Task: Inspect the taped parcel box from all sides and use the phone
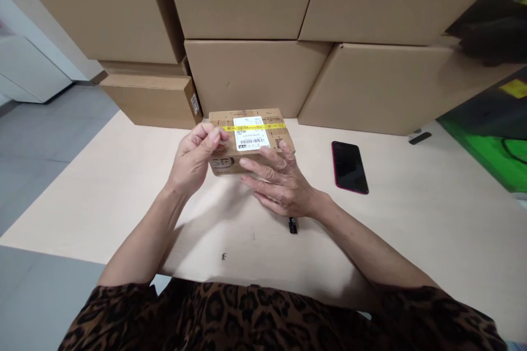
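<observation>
A small cardboard box (247, 161) with a white shipping label (252, 140) and a strip of yellow tape (276, 126) is in front of me. At its left edge my left hand (195, 153) is closed in a pinch, where the left end of the yellow tape disappears behind the fingertips. Whether the tape is between them cannot be made out. My right hand (280, 181) holds the box at its near right corner, fingers spread along the top edge and near side. A small black object (292, 225) lies partly hidden below my right hand.
Large cardboard boxes (242, 71) stand stacked along the back of the pale table (102, 192). A flatter box (152, 101) is at the back left. To the right lie a dark phone (349, 168) and a small black strip (420, 138).
</observation>
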{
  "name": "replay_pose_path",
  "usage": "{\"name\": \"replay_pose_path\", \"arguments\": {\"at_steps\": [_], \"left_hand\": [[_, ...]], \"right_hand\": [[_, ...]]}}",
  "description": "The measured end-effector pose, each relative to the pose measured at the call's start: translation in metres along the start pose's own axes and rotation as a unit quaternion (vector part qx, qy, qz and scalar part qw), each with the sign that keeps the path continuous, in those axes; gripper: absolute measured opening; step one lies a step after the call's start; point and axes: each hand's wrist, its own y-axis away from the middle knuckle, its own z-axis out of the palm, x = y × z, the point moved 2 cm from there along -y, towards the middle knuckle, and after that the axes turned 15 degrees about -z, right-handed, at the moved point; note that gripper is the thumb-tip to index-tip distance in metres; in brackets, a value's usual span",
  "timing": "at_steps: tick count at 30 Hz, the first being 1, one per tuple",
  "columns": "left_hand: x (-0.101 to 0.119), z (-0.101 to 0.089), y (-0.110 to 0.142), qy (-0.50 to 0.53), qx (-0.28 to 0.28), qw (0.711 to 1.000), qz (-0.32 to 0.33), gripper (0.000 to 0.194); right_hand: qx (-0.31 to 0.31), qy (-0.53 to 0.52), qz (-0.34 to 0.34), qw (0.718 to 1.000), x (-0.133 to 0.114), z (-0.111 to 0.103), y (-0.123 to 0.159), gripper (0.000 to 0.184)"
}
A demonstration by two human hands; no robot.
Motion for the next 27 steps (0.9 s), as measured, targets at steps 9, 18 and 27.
{"name": "replay_pose_path", "arguments": {"at_steps": [9, 18, 27], "left_hand": [[-0.013, -0.074, -0.04, -0.376, 0.242, 0.894, 0.024, 0.059], [-0.058, -0.029, -0.041, -0.097, -0.054, 0.989, -0.101, 0.066], [-0.042, -0.028, -0.042, 0.068, -0.003, 0.974, -0.217, 0.054]], "right_hand": [[0.18, 0.012, 0.264, 0.948, 0.053, -0.016, 0.034, 0.056], [0.217, -0.379, 0.364, 0.823, 0.076, 0.044, 0.056, 0.07], [0.182, -0.265, 0.289, 0.902, 0.072, 0.0, 0.042, 0.069]]}}
